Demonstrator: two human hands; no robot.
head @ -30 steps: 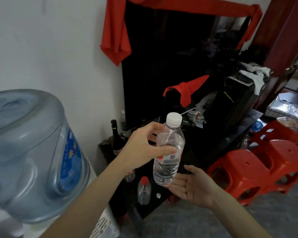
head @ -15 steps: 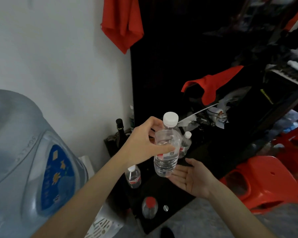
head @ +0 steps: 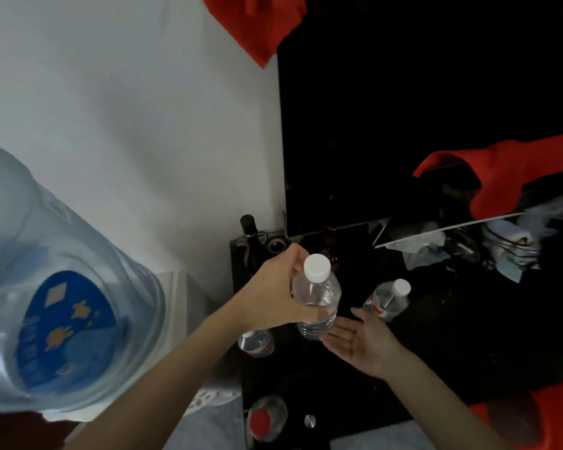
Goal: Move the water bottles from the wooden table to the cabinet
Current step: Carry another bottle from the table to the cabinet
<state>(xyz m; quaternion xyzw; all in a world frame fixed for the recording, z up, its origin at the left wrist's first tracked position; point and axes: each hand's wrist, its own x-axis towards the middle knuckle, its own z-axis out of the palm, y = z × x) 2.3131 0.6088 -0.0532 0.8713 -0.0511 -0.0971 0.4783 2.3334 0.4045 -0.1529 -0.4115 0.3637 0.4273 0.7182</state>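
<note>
My left hand point(head: 273, 295) grips a clear water bottle point(head: 317, 303) with a white cap, held upright above the black cabinet top point(head: 452, 345). Just below and right of the bottle's base, my right hand point(head: 364, 344) is spread palm up and holds nothing. On the cabinet stand a second white-capped bottle point(head: 387, 300) to the right, another small bottle point(head: 255, 342) partly hidden under my left wrist, and a red-capped bottle point(head: 265, 417) near the front edge.
A big blue water jug point(head: 46, 303) on a white dispenser fills the left. A dark wine bottle point(head: 248, 235) stands at the cabinet's back corner. A black screen point(head: 403, 125), red cloths point(head: 507, 177) and clutter sit behind. A red stool point(head: 553, 414) is at lower right.
My view has moved closer and tilted down over the cabinet. Both hands with the bottle have come lower over the cabinet top; the grip is unchanged.
</note>
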